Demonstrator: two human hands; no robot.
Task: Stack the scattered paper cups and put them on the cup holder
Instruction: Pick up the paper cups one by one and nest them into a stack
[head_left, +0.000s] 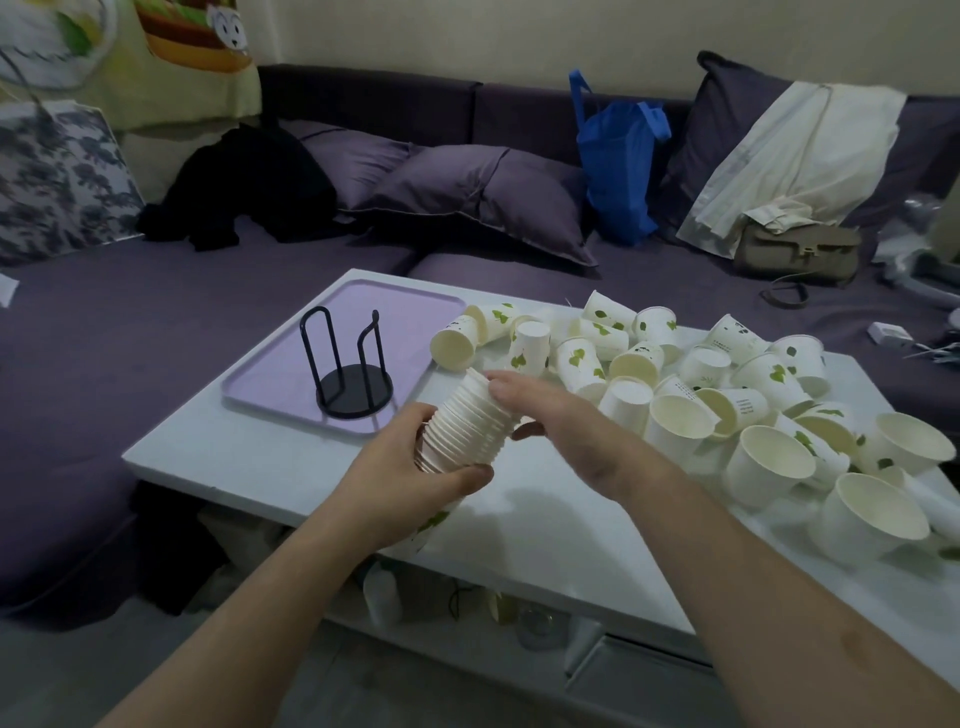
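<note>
The left hand (415, 457) grips a nested stack (467, 426) of cups around its lower part, thumb under and fingers curled over, holding it tilted above the near part of the white surface (519, 519). The right hand (545, 410) wraps loosely round the stack's upper end, fingertips on the top cup's rim and thumb beneath it, as if seating that cup.

To do this well, I would press the top cup straight along the stack's axis until its rim sits even with the others, keeping the left grip firm so the column does not bow or slip apart.

Just beyond, to the right, the loose cups (727, 395) lie heaped on the surface, many on their sides, so most of the work remains. To the left, the black wire holder (353, 374) stands empty on a lilac tray (415, 312).
</note>
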